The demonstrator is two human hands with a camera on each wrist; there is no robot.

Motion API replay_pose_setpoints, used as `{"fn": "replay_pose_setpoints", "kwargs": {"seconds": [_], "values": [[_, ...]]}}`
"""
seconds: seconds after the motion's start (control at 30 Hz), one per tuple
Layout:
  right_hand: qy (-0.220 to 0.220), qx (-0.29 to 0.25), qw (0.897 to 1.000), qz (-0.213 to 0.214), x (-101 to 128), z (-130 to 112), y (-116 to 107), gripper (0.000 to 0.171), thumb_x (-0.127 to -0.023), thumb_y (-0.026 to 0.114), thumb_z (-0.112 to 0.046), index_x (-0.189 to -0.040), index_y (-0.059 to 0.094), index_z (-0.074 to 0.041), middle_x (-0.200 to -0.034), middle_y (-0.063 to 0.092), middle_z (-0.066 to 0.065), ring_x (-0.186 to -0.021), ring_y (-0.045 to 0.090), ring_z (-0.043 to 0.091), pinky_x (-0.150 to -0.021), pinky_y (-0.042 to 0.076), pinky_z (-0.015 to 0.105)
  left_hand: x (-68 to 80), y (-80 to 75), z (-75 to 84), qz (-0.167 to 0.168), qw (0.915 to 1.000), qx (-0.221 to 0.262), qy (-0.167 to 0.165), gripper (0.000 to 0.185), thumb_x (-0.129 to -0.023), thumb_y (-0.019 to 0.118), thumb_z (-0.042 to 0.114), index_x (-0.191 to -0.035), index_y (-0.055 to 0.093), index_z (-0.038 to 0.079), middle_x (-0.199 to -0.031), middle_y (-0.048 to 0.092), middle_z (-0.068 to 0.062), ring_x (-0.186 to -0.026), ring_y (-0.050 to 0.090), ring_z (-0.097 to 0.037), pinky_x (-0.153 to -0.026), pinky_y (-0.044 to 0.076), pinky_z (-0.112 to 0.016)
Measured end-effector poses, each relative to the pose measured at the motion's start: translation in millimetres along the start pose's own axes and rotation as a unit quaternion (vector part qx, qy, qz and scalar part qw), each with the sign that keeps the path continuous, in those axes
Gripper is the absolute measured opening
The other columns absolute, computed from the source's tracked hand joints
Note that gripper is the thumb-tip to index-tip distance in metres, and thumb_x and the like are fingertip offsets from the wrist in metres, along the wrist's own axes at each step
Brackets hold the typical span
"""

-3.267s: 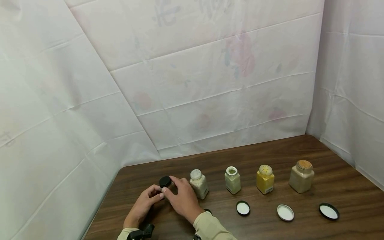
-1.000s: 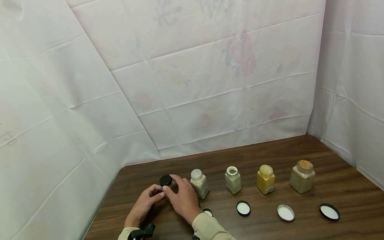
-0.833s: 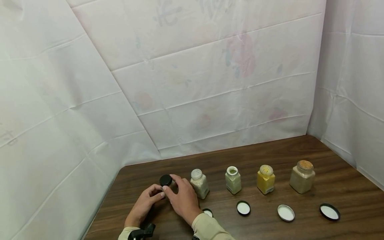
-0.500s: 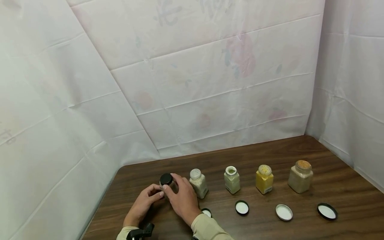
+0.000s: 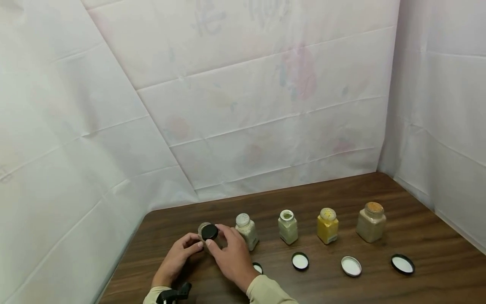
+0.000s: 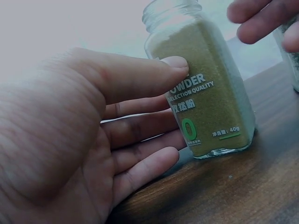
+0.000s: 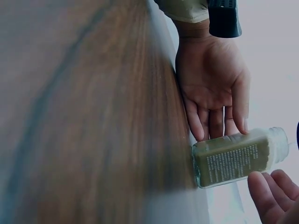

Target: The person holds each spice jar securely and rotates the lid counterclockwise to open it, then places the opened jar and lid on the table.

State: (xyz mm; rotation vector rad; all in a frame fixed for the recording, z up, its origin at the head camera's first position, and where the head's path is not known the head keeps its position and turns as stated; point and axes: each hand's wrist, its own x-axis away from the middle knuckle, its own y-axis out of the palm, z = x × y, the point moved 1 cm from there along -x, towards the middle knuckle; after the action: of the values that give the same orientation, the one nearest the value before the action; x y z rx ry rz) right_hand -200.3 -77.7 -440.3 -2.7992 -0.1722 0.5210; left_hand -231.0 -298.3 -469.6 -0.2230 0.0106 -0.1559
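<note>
Brown table (image 5: 436, 236): left hand (image 5: 175, 259) steadies jar (image 6: 205, 93); right hand (image 5: 232, 257) seemingly pinches lid (image 5: 209, 232).

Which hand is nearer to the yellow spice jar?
Right. The right hand holds a black cap well left of the yellow spice jar; the left hand, steadying the leftmost jar, is farther left.
</note>
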Motion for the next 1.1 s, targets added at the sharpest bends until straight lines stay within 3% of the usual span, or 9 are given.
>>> {"fn": "replay_pose_setpoints", "kwargs": {"seconds": [0.27, 0.77, 1.1], "values": [[-0.003, -0.02, 1.0, -0.019, 5.5, -1.4, -2.4, 0.043, -0.097, 0.062, -0.051, -0.13, 0.059, -0.023, -0.116, 0.058, -0.011, -0.107, 0.059, 0.015, -0.079, 0.051, 0.027, 0.8, -1.0, -1.5, 0.013, 0.9999, 0.001, -0.007, 0.031, -0.097, 0.067, 0.013, -0.119, 0.059, -0.007, -0.109, 0.064, -0.01, -0.099, 0.063, -0.018, -0.088, 0.053, -0.032], [0.019, -0.052, 0.993, -0.107, 8.1, -0.6, -5.4, 0.034, -0.091, 0.069, -0.044, -0.108, 0.059, -0.016, -0.088, 0.065, -0.012, -0.08, 0.062, 0.002, -0.067, 0.05, 0.028, 0.3, 1.0, 1.1, 0.028, 0.9993, -0.019, -0.017, 0.034, -0.097, 0.067, 0.016, -0.12, 0.058, -0.006, -0.109, 0.066, -0.011, -0.096, 0.062, -0.017, -0.084, 0.051, -0.03], [-0.001, -0.047, 0.991, -0.125, 6.3, 2.5, -4.2, 0.028, -0.088, 0.074, -0.032, -0.104, 0.055, -0.02, -0.092, 0.062, -0.012, -0.087, 0.065, 0.009, -0.071, 0.05, 0.025, -1.0, 1.4, -1.5, 0.035, 0.9991, -0.025, -0.008, 0.031, -0.096, 0.068, 0.016, -0.117, 0.06, -0.005, -0.104, 0.067, -0.009, -0.093, 0.062, -0.017, -0.083, 0.05, -0.028]]}}
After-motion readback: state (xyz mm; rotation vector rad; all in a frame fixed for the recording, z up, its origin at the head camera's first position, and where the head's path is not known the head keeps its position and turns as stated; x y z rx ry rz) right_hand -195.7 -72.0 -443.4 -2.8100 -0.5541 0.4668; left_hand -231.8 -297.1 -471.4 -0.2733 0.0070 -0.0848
